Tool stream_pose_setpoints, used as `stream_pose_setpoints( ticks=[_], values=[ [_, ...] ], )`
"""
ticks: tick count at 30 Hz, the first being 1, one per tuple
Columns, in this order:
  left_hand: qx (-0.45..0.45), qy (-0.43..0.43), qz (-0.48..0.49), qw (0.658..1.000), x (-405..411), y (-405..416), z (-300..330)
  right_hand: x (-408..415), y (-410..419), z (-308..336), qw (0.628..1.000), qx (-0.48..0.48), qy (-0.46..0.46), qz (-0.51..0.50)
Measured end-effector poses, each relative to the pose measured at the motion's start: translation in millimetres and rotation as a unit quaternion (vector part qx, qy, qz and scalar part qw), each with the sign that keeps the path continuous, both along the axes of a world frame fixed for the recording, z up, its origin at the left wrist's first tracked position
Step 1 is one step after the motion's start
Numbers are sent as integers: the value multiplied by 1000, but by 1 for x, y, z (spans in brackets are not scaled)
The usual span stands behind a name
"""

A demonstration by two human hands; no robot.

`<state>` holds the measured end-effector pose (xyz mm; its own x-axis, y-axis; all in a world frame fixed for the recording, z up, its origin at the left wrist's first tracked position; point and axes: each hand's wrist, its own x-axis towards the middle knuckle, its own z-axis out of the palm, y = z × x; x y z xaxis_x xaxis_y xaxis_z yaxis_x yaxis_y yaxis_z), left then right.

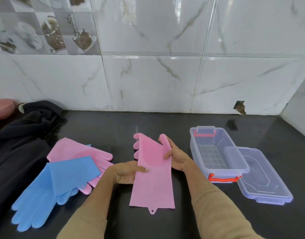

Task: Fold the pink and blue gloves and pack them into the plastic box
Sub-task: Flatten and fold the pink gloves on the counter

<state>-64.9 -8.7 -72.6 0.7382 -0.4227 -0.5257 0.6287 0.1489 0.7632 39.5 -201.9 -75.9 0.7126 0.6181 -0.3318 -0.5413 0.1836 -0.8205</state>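
A pink glove (152, 180) lies lengthwise on the black counter, fingers pointing away, cuff towards me. My left hand (129, 172) pinches its left edge near the middle. My right hand (176, 157) grips its right edge by the thumb part. To the left sits a pile: a blue glove (50, 187) on top of another pink glove (74, 149), with a second blue glove only peeking out beneath. The clear plastic box (196, 152) with orange handles stands open and empty to the right.
The box's clear lid (264, 178) leans against the box's right side. Dark cloth (18, 144) covers the counter's left end, with a pink bowl (3, 107) behind it. A tiled wall (148, 83) closes the back.
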Motion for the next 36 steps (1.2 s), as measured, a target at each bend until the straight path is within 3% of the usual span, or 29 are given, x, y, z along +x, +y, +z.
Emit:
stream_pose_setpoints(
  ticks=[4,8,11,14,16,18,20,23,28,32,36],
  values=[
    [48,5,127,991,16,-2,4,-7,-11,-4,999,27,14,37],
    [0,1,177,984,34,-10,11,-12,-12,-4,997,30,19,74],
    [-2,5,233,972,46,-14,14,-14,-1,3,993,23,-29,108],
    [52,-49,245,967,54,-9,8,-15,12,-3,999,19,-32,-34],
    [82,-76,247,962,56,-2,4,-14,21,-10,984,-6,-45,-172],
    [138,-96,244,955,59,4,0,-12,29,-14,969,-62,-61,-231],
    [228,-112,278,926,62,6,-5,-8,35,-16,963,-87,-60,-246],
    [339,-147,371,852,66,8,-12,-3,38,-15,953,-119,-77,-268],
    [501,-205,374,753,60,11,-25,-4,41,-17,919,-217,-231,-236],
    [583,-229,310,716,60,17,-31,-11,44,-24,878,-257,-344,-210],
    [598,-238,277,713,67,24,-30,-6,44,-29,869,-275,-359,-202]
  ],
)
